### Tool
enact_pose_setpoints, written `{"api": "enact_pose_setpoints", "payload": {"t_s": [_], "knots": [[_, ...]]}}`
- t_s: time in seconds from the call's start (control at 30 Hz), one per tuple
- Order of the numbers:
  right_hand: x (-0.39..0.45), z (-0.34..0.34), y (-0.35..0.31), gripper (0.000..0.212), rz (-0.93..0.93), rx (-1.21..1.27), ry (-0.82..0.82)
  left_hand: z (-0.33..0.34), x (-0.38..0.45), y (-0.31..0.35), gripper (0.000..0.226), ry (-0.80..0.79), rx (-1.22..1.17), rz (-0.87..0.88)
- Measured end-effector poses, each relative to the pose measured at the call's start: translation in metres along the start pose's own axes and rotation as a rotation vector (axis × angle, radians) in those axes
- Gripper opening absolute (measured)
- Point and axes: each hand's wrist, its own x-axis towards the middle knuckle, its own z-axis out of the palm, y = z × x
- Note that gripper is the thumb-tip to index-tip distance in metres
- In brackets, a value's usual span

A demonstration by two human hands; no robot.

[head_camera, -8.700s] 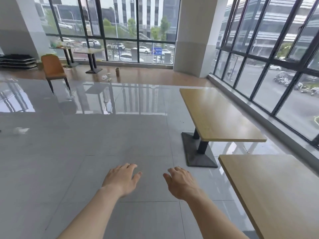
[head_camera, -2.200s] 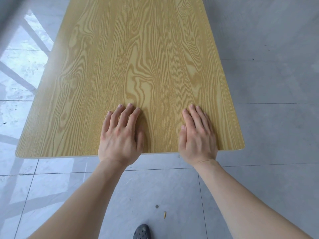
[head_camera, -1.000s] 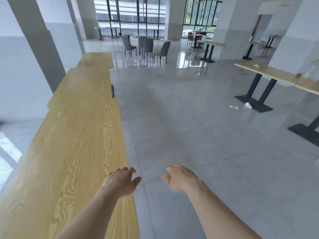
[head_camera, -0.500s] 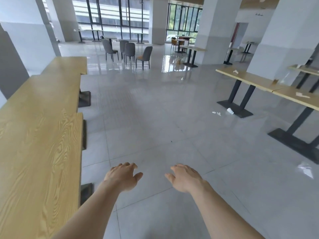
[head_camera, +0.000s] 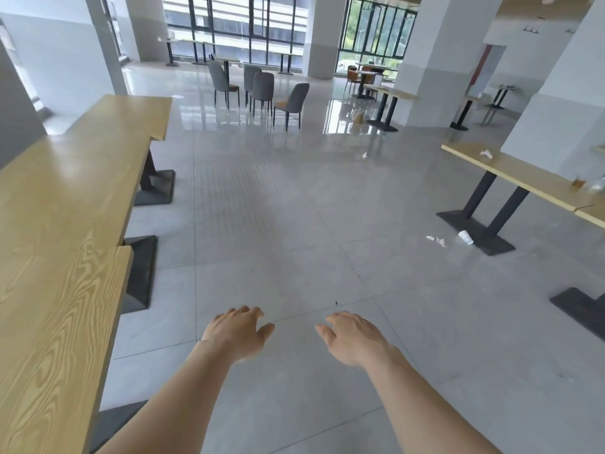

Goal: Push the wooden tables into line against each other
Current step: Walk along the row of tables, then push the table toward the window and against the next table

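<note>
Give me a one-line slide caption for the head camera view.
Both empty hands, left hand and right hand, hover over the tiled floor beside a staggered row of wooden tables.

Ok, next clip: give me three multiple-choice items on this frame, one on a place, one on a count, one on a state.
1. Where does the white paper cup lie?
A. on the floor by a black table base on the right
B. on the near wooden table at the left
C. on a grey chair

2. How many grey chairs stand grouped in the middle distance?
A. one
B. four
C. nine

3. What are the left hand and right hand doing?
A. pressing flat on a tabletop
B. carrying a chair
C. held out open over the floor, touching nothing

Answers: 1 A, the cup rests on the tiles beside the base. 2 B, four grey backs show there. 3 C, both hands hang empty, clear of the row of wooden tables on the left.
</note>
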Motion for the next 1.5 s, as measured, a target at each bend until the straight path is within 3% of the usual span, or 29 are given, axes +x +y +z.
{"api": "enact_pose_setpoints", "payload": {"t_s": [0.43, 0.73, 1.0, 1.17, 1.3, 1.5], "knots": [[0.315, -0.099, -0.050, 0.048, -0.213, -0.065, -0.050, -0.094, 0.235, -0.080, 0.057, 0.067, -0.079, -0.258], [0.480, -0.148, -0.205, 0.056, -0.562, -0.259, -0.117, -0.143, 0.281, -0.198, 0.056, 0.219, -0.264, -0.611], [0.531, -0.091, -0.405, 0.054, -0.933, -0.439, -0.223, -0.104, 0.247, -0.332, 0.059, 0.390, -0.472, -1.038], [0.536, -0.030, -0.506, 0.050, -1.184, -0.496, -0.292, -0.049, 0.223, -0.383, 0.059, 0.489, -0.545, -1.325], [0.543, 0.024, -0.551, 0.055, -1.367, -0.466, -0.291, 0.000, 0.223, -0.408, 0.063, 0.528, -0.509, -1.503], [0.573, 0.120, -0.582, 0.061, -1.606, -0.404, -0.158, 0.054, 0.260, -0.445, 0.067, 0.646, -0.435, -1.613]]}}
